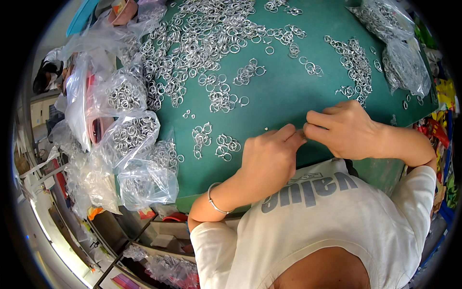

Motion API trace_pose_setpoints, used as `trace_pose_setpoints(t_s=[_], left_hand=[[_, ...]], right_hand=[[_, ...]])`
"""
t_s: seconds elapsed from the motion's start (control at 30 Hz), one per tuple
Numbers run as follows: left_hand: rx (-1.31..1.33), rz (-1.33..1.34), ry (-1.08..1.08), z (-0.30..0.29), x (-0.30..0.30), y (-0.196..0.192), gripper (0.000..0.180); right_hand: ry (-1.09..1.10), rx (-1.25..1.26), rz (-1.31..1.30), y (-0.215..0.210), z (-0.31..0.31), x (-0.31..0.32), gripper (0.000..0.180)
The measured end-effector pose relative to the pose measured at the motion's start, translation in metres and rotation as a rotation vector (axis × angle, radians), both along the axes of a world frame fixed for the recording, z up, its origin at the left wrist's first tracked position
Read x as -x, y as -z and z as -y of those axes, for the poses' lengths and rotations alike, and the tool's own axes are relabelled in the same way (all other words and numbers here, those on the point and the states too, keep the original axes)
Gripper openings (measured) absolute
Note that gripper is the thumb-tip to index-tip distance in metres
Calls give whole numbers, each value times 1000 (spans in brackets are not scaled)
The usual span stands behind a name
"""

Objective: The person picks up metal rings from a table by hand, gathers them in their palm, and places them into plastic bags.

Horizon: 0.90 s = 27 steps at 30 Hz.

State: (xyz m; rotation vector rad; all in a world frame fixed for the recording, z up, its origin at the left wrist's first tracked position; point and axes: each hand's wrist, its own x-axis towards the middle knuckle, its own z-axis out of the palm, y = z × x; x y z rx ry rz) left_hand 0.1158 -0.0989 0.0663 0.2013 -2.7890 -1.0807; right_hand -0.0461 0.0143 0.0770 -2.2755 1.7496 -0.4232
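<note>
My left hand (269,156) and my right hand (345,130) meet close to the front edge of the green tabletop (284,89). Both have their fingertips pinched, almost touching; whatever is between them is too small and covered to make out. A tiny pale piece (266,128) lies just beyond my left fingers. To the left of that hand are two small clusters of silver rings (227,147). Farther off sit a larger ring cluster (222,96) and two tiny heart-like bits (188,114). Beyond my right hand stretches a long heap of rings (356,67).
A big spread of silver rings (202,38) covers the far left of the table. Clear plastic bags of rings (130,135) line the left edge, with more bags (406,65) at the far right. Shelves with bagged goods (168,269) stand below on the left.
</note>
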Motion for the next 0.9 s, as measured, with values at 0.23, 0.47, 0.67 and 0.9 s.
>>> trace_pose_setpoints(t_s=[0.23,0.47,0.67,0.9], left_hand=[[-361,43,-43,18,-2,49,8],[-1384,175,-411,27,-3,43,26],[-1656,99,-421,14,-6,53,27],[-1117,-75,-409,4,-3,45,21]], right_hand=[[-119,79,153,-39,3,14,13],[422,-299,1219,31,12,31,9],[680,-776,1992,69,10,8,15],[422,-937,1951,72,13,-7,28]])
